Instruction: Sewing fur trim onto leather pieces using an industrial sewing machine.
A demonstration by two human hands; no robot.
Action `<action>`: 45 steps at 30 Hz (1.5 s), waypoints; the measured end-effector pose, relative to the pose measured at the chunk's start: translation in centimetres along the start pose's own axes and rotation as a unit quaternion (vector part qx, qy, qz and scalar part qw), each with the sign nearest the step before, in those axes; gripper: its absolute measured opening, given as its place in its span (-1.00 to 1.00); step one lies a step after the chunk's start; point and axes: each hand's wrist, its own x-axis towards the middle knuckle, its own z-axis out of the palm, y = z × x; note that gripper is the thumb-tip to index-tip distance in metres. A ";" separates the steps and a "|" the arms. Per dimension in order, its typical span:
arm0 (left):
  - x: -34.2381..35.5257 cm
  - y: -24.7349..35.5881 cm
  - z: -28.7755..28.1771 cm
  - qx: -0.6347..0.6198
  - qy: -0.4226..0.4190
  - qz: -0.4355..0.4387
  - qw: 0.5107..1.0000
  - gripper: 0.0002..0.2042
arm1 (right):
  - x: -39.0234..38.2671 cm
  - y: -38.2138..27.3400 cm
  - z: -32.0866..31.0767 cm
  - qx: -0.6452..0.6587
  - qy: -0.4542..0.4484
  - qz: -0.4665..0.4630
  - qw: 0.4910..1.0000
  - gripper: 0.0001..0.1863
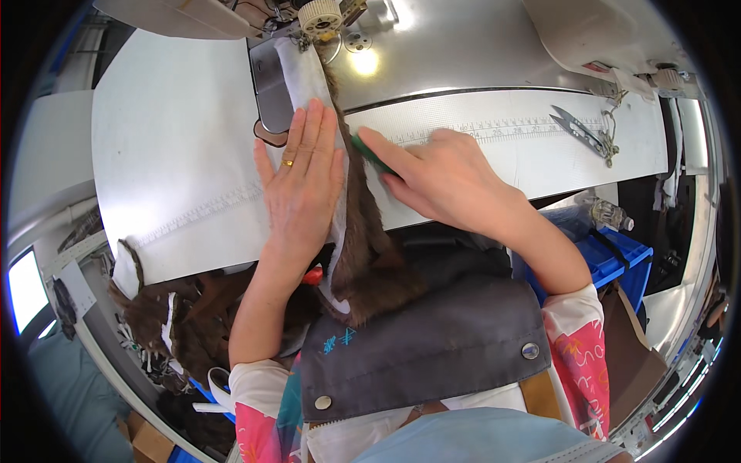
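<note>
A strip of brown fur with a white backing (307,73) runs from under the sewing machine head (320,19) toward me and hangs over the table's front edge. My left hand (302,166) lies flat on the white side, fingers stretched out toward the machine, with a gold ring on one finger. Beside the strip's right edge, my right hand (436,174) is closed around a thin green tool (372,152). Its tip meets the brown fur edge (361,193). Most of the tool is hidden by my fingers, so its kind does not show.
Thread snips (579,130) lie on the white table (177,139) at right, tied with string. Printed rulers run along the tabletop. A blue crate (614,258) and a clear plastic bottle (612,214) are at lower right. More brown fur pieces (201,316) heap below the table at left.
</note>
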 end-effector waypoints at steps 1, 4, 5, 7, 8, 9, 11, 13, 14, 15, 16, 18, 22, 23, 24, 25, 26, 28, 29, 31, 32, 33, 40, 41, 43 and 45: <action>-0.1 0.0 0.0 0.001 0.000 -0.003 1.000 -0.56 | -1.0 0.1 -0.2 0.001 -0.001 -0.003 1.000 -0.51; -0.2 -0.1 0.0 0.007 0.002 -0.007 1.000 -0.57 | -2.2 0.3 -0.3 0.084 0.033 -0.003 0.996 -0.50; -0.1 -0.1 0.0 0.006 0.003 -0.002 1.000 -0.57 | -2.0 0.0 -0.3 0.045 0.062 0.052 0.996 -0.50; -0.1 0.1 0.0 0.004 0.002 0.002 1.000 -0.57 | -0.8 -0.2 0.6 0.000 0.117 0.100 0.988 -0.55; 0.0 0.1 0.0 0.006 0.001 0.001 1.000 -0.57 | 0.0 -0.1 0.8 0.000 0.117 0.100 0.988 -0.55; 0.0 0.1 0.0 0.008 0.000 0.001 1.000 -0.57 | 0.8 -0.2 1.0 -0.015 0.116 0.100 0.988 -0.56; 0.1 0.2 0.0 0.004 -0.003 -0.003 1.000 -0.57 | 1.7 -0.2 1.4 -0.029 0.114 0.100 0.988 -0.58; 0.1 0.3 0.0 -0.001 -0.006 -0.008 1.000 -0.57 | 2.1 0.0 1.8 -0.032 0.110 0.098 0.989 -0.60; 0.0 0.3 0.0 0.002 -0.007 -0.008 1.000 -0.57 | 2.3 -0.1 1.8 -0.032 0.110 0.098 0.989 -0.60; 0.0 0.2 0.0 0.005 -0.007 -0.007 1.000 -0.57 | 2.3 -0.1 1.9 -0.021 0.106 0.093 0.990 -0.59; 0.0 0.2 0.1 0.004 -0.006 -0.007 1.000 -0.57 | 2.4 0.0 1.8 -0.011 0.102 0.089 0.991 -0.59; 0.0 0.1 0.1 -0.007 -0.002 -0.006 1.000 -0.57 | 2.5 0.5 1.4 -0.020 0.085 0.054 0.995 -0.58; 0.0 -0.3 -0.1 -0.002 0.005 -0.004 1.000 -0.59 | 0.6 0.2 0.5 0.013 0.038 -0.032 0.999 -0.57; 0.1 -0.3 -0.3 -0.005 0.004 -0.001 1.000 -0.59 | 0.0 -0.1 0.4 0.010 0.038 -0.034 0.999 -0.57; 0.3 -0.3 -0.3 -0.007 0.002 0.001 1.000 -0.60 | -0.6 -0.5 0.5 0.015 0.040 -0.028 0.999 -0.55; 0.4 -0.4 -0.2 -0.007 0.005 -0.002 1.000 -0.60 | -0.9 -0.7 0.5 0.019 0.042 -0.024 0.999 -0.54; 0.4 -0.4 -0.1 -0.009 0.015 0.003 1.000 -0.61 | -0.8 -0.9 0.5 0.017 0.041 -0.026 0.999 -0.54; 0.6 -0.6 0.0 -0.010 0.026 0.006 1.000 -0.62 | -0.6 -1.0 0.4 0.034 0.037 0.003 0.999 -0.53; 1.0 -0.8 0.1 -0.009 0.032 0.010 0.999 -0.62 | -0.3 -0.8 0.5 0.033 0.036 0.002 0.999 -0.53; 1.6 -1.0 0.3 -0.009 0.039 0.013 0.999 -0.62 | 0.3 -0.4 0.6 0.015 0.050 -0.005 0.999 -0.54; 1.9 -1.0 0.3 -0.008 0.042 0.011 0.999 -0.62 | 0.6 -0.2 0.6 0.016 0.049 -0.007 0.999 -0.54; 2.1 -1.2 0.4 -0.007 0.045 0.009 0.999 -0.62 | 0.9 0.0 0.5 0.009 0.049 -0.008 0.999 -0.55; 3.8 -2.6 1.9 0.003 0.063 0.020 0.998 -0.61 | 2.2 0.3 0.1 -0.035 0.034 0.017 0.999 -0.50; 3.8 -2.8 2.0 0.000 0.061 0.014 0.998 -0.60 | 1.6 0.1 0.1 -0.033 0.034 0.016 0.999 -0.50; 3.7 -3.0 2.0 -0.001 0.057 0.007 0.998 -0.60 | -0.4 -0.7 -0.2 0.050 0.019 0.060 0.997 -0.52; 3.6 -3.0 2.1 -0.014 0.063 0.010 0.998 -0.59 | -0.7 -0.9 -0.1 0.067 0.059 0.075 0.993 -0.56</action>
